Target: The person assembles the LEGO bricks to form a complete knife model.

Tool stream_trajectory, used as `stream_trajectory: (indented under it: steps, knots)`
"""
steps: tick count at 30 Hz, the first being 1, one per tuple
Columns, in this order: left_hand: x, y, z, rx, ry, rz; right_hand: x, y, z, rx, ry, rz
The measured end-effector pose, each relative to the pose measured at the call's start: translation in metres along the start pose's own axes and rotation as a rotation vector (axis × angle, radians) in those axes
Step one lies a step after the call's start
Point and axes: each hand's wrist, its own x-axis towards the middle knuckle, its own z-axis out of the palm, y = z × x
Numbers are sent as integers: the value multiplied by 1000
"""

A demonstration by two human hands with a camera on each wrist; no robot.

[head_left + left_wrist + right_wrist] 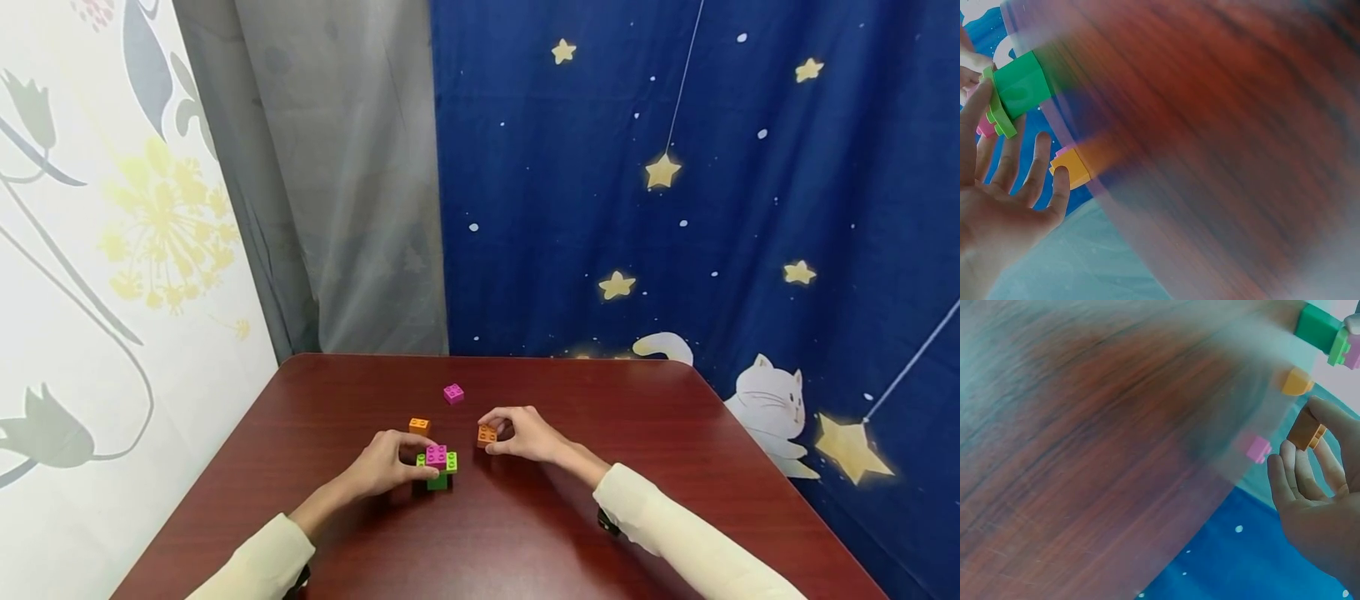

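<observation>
My left hand (382,462) holds a small stack of toy bricks between thumb and fingers. A magenta brick (437,455) tops the stack, a longer lime green brick (452,463) lies under it, and a dark green brick (437,482) forms the base; the left wrist view shows that green base (1022,86) from the side. To the right of the stack, my right hand (525,433) pinches an orange brick (487,436), studs facing up in the head view. In the right wrist view, thumb and fingertips grip opposite sides of this orange brick (1304,430).
Another orange brick (419,426) stands on the dark red table (360,379) just beyond the left hand. Farther back lies a loose magenta brick (453,393). Behind the table hang a grey curtain (360,208) and a blue starry curtain (555,208).
</observation>
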Motion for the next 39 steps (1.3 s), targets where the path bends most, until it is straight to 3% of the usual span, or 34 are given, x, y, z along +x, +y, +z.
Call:
stream_trajectory:
  steps: [18,29,39]
  knots:
    - [-3,-2,-1,11,-7,-2,11,-38,0,83,43,-62]
    - [-1,0,0,12,-23,38,15,-54,7,133,21,-94]
    - [0,-2,1,51,-23,62,19,-63,22,108,-35,-105]
